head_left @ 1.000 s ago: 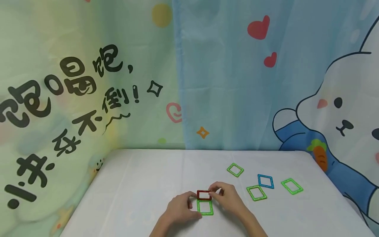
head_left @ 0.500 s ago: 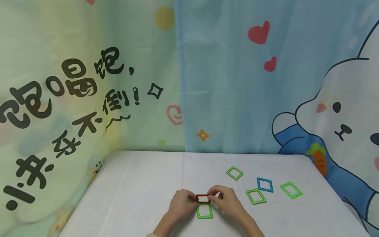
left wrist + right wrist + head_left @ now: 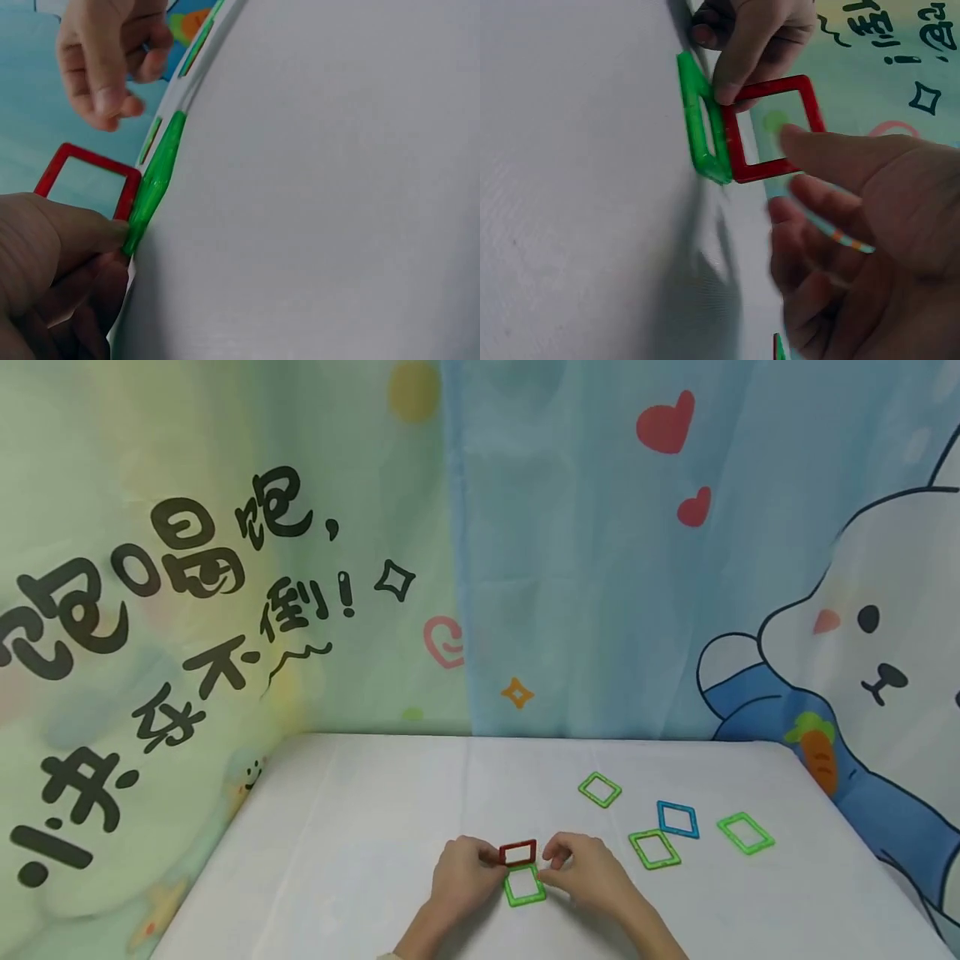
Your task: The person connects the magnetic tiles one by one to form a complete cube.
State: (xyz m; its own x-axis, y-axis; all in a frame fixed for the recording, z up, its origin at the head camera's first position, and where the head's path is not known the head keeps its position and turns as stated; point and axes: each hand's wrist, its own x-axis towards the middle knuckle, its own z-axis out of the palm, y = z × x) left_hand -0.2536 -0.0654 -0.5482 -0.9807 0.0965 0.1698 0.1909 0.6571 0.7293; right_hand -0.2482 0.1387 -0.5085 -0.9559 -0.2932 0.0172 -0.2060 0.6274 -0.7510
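Note:
A red square frame (image 3: 517,844), like an outline magnetic tile, stands tilted up along the far edge of a green square frame (image 3: 527,902). My left hand (image 3: 467,877) pinches the red frame at its lower left corner, where both frames meet; the left wrist view shows the thumb there, over the red frame (image 3: 101,160) and beside the green frame (image 3: 157,180). My right hand (image 3: 588,870) hovers just to the right, fingers loosely bent. In the left wrist view a gap separates this right hand (image 3: 105,67) from both frames.
Right of the hands, a blue square frame (image 3: 678,805) lies near a green frame (image 3: 655,865). Another green frame (image 3: 746,848) lies farther right, and one more green frame (image 3: 600,777) toward the back. The white tabletop (image 3: 360,827) ends at printed curtains (image 3: 570,568).
Both hands pinched the red frame half a second ago. My right hand has since let go and drawn slightly right. Both joined frames have turned a little; the left hand keeps its hold.

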